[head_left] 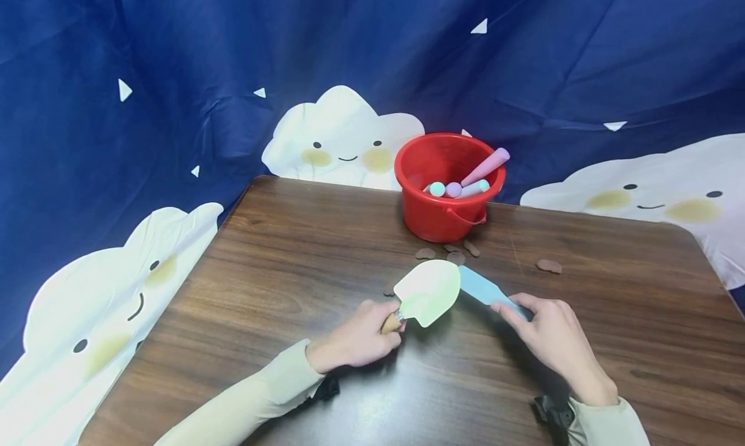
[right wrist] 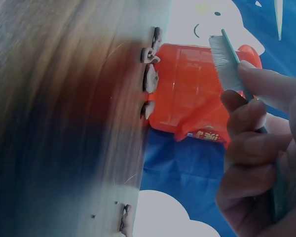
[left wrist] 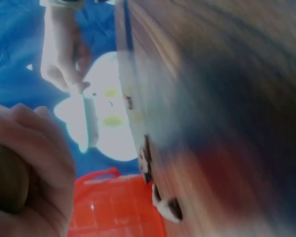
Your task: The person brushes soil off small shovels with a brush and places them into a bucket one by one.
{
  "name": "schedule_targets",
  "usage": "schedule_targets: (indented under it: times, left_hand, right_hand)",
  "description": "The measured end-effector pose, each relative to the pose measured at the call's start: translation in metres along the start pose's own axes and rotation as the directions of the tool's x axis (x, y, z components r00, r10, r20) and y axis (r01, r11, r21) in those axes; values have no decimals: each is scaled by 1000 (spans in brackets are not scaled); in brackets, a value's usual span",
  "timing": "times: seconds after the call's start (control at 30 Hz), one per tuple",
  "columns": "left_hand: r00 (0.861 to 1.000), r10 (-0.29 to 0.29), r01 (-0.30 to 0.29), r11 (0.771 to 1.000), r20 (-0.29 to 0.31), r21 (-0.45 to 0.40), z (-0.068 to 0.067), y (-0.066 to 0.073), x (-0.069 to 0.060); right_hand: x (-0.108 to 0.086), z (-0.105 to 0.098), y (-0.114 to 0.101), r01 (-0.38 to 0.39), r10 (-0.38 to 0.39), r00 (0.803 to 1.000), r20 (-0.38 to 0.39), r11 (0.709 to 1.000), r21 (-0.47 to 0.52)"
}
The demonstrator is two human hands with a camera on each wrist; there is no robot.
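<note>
My left hand grips the wooden handle of a small trowel with a pale green blade. A light blue brush with white bristles is held in my right hand, thumb and fingers around its handle. In the head view the brush's far end lies beside the blade's right edge; whether they touch I cannot tell. Flat brown pieces lie just past both tools, at the foot of the bucket. Another brown piece sits apart to the right. In the left wrist view the trowel's blade is out of sight.
A red bucket stands at the table's back edge, holding several pastel rods, including a pink one that leans over the rim. The wooden table meets a dark blue cloth with white smiling clouds behind and at the left.
</note>
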State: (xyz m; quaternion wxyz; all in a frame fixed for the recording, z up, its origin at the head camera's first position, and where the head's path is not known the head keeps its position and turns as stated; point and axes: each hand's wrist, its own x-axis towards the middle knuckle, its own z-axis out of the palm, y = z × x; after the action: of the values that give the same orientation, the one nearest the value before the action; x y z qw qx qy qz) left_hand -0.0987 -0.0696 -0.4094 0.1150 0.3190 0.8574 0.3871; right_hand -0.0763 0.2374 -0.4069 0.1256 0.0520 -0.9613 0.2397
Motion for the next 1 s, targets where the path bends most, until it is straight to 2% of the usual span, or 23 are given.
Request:
schedule_targets:
  times: [0.13, 0.23, 0.33, 0.47, 0.53, 0.67, 0.77, 0.9, 0.97, 1.0]
  left_hand:
    - [997, 73, -72, 997, -37, 13, -8, -4, 0]
    - [994, 88, -87, 996, -72, 14, -15, -7, 2]
    - [990, 51, -55, 998, -131, -33, -23, -10, 4]
    - [971, -26, 5, 996, -238, -87, -40, -12, 11]
    - [960, -43, 30, 998, -276, -49, -52, -12, 16]
    - [948, -28, 56, 995, -317, 80, -79, -14, 31]
    - [923, 4, 53, 989, -384, 139, -96, -17, 43]
    - [866, 59, 50, 978, -496, 203, -109, -19, 63]
    - [849, 65, 61, 973, -524, 221, -111, -20, 74]
    - [847, 61, 70, 972, -528, 224, -112, -20, 80]
  right_hand:
    - [-1, 0, 3, -8, 8, 1000, 12, 1000, -8]
    - [-1, 0, 5, -14, 14, 1000, 20, 1000, -11]
    - [-1, -1, 7, -22, 22, 999, 30, 1000, -15]
    - [-1, -1, 8, -37, 38, 998, 44, 999, -20]
    - [-2, -2, 9, -44, 45, 997, 55, 999, -21]
    - [-2, -3, 10, -50, 52, 996, 67, 998, -26]
    - [-3, -4, 11, -48, 50, 997, 60, 998, -31]
    - [-3, -4, 13, -38, 40, 998, 49, 999, -35]
    - [-4, -4, 13, -36, 37, 998, 41, 999, -35]
    - [-5, -4, 13, -38, 39, 998, 40, 999, -37]
